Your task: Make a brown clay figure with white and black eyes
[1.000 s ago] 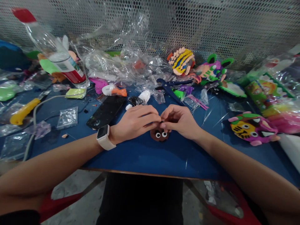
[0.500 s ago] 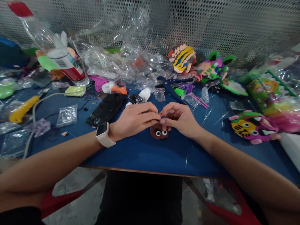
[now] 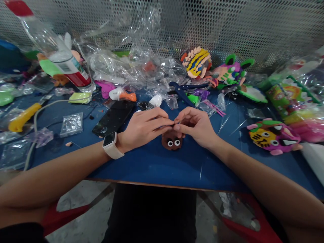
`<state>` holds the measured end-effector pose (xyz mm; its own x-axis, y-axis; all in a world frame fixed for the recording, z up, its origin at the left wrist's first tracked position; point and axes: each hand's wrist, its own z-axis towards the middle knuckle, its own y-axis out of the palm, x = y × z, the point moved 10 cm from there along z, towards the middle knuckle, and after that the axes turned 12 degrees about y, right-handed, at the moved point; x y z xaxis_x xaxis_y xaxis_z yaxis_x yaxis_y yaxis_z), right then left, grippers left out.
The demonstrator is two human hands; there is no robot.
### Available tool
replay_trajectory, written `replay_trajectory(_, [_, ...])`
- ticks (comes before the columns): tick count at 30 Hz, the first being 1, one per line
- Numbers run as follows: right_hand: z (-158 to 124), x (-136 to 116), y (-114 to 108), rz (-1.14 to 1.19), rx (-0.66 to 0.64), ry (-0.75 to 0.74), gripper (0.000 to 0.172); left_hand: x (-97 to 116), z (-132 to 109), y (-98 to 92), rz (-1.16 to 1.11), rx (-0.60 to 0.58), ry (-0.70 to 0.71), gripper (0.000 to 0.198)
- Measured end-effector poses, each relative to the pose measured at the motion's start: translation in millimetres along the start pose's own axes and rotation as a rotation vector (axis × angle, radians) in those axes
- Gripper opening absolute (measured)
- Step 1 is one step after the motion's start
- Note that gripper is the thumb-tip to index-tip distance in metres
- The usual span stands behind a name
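A brown clay face (image 3: 170,142) with two white-and-black eyes lies on the blue table, just below my fingers. My left hand (image 3: 148,126) reaches in from the left, its fingers held together and their tips meeting those of the other hand. My right hand (image 3: 196,126) is closed in a pinch, thumb against the fingers, above the upper edge of the brown face. Whatever the fingertips hold between them is too small and too covered to make out. A pale-strapped watch (image 3: 111,144) sits on my left wrist.
Behind my left hand lies a black phone (image 3: 113,117). Blue-handled pliers (image 3: 183,94) rest past my fingers. A yellow-handled cutter (image 3: 24,118) and a leaning bottle (image 3: 68,67) are at left. A colourful clay mask (image 3: 273,136) lies at right; crumpled clear plastic (image 3: 131,67) lines the back.
Both hands stay above the brown face with only slight finger movement. The right fingers have closed in a little toward the left fingertips.
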<state>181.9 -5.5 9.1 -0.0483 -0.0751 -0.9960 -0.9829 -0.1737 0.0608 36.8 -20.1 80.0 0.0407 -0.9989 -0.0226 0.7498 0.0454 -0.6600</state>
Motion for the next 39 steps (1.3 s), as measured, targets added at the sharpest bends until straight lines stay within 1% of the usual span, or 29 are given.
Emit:
replay_trajectory(8, [-0.9,-3.3,-0.5,0.000,0.006,-0.047,0.022,-0.6,0.0,-0.5,0.031,0.012,-0.002,0.009])
replay_trajectory(13, [-0.8,-3.5,-1.4,-0.008,0.026,-0.037,0.024,-0.4,1.0,-1.2,0.043,0.019,-0.009,0.008])
replay_trajectory(18, [-1.2,0.1,-0.6,-0.014,-0.004,-0.018,0.019,0.0,1.8,-2.6,0.043,0.035,-0.017,0.006])
replay_trajectory(24, [-2.6,-4.6,0.4,-0.004,-0.040,-0.075,0.012,0.0,1.9,-3.0,0.030,0.034,-0.021,0.006])
replay_trajectory(30, [-1.8,-3.4,-0.5,-0.010,-0.028,-0.076,0.017,0.1,2.0,-2.1,0.004,0.022,-0.019,0.007])
replay_trajectory(34, [-1.7,-3.8,1.6,0.001,-0.039,-0.099,0.019,0.6,1.8,-2.9,-0.008,0.037,-0.015,0.007])
replay_trajectory(39, [-2.2,-4.4,2.2,-0.011,-0.013,-0.108,0.027,0.4,1.0,-1.9,-0.021,0.037,-0.019,0.006])
